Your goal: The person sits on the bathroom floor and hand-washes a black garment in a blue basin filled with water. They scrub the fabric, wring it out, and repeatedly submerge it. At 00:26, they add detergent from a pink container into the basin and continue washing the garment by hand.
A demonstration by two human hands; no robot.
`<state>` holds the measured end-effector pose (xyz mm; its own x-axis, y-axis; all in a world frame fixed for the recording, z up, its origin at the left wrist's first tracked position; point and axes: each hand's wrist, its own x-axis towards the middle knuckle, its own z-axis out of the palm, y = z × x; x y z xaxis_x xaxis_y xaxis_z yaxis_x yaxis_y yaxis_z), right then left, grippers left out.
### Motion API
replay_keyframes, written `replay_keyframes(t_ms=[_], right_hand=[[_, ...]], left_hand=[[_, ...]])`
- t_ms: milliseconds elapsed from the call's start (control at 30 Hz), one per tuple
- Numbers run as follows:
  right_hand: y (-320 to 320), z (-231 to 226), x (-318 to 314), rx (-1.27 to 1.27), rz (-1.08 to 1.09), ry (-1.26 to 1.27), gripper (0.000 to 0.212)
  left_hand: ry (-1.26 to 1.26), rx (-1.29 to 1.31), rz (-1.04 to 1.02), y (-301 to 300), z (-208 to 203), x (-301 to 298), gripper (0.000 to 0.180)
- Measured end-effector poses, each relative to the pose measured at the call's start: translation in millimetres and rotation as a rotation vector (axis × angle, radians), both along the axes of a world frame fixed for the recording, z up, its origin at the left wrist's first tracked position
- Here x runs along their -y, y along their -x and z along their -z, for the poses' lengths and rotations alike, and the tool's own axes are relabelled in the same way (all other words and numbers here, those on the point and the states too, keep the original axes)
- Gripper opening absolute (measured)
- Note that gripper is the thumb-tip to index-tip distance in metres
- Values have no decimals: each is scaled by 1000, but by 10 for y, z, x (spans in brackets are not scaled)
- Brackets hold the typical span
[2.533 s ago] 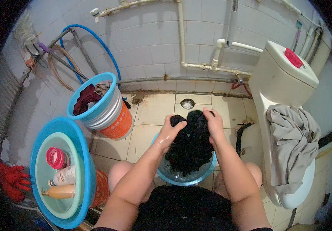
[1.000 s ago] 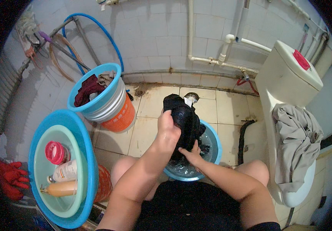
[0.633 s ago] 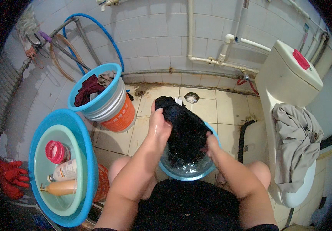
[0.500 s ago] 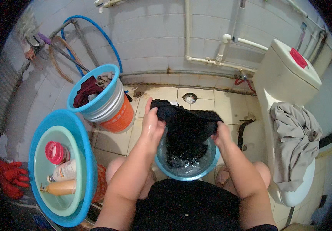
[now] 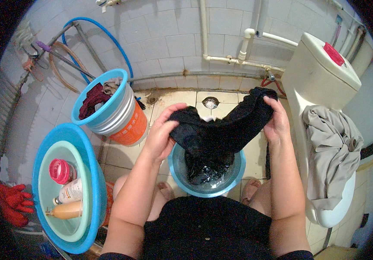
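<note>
A black garment [image 5: 225, 132] is stretched between my two hands, its upper edge sagging in the middle. Its lower end hangs into the water of a small blue basin [image 5: 240, 174] on the floor between my feet. My left hand [image 5: 157, 135] pinches one corner of the cloth between thumb and fingers. Gripping the other end, my right hand [image 5: 277, 121] is raised somewhat higher, on the far right side of the basin. A small white piece, perhaps a label, shows at the garment's top edge. Folds of cloth hide what kind of garment it is.
At left, a large blue tub [image 5: 92, 216] holds a pale green basin [image 5: 43, 173] with bottles and a pink jar. Behind it, a bucket [image 5: 128, 121] carries a blue basin of clothes. Grey cloth [image 5: 331, 151] drapes over the toilet [image 5: 325, 73]. Red gloves [image 5: 13, 201] hang far left.
Both hands have spread the black garment wider and lifted it. My right hand has moved up and to the right; my left hand has shifted slightly left. The view has shifted a little.
</note>
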<state>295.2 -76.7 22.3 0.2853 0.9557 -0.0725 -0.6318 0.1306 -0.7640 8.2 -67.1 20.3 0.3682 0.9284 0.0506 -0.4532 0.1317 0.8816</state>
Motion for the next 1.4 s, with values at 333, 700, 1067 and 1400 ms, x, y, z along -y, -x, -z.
replay_keyframes(t_ms=[333,700,1067,1400], right_hand=[[141,152,74,994,61,45,53],[117,57,299,1631,360,-15,33],[460,159,225,1078,24,75,45],[414,0,277,506,6,67,50]], left_hand=[[150,-291,31,100,141,-37,27],[-477,-1809,-3,366,690,-10,23],[-528,-1411,358,-89,1087,18,64],[-466,-1182,334,-643,1160,433,79]])
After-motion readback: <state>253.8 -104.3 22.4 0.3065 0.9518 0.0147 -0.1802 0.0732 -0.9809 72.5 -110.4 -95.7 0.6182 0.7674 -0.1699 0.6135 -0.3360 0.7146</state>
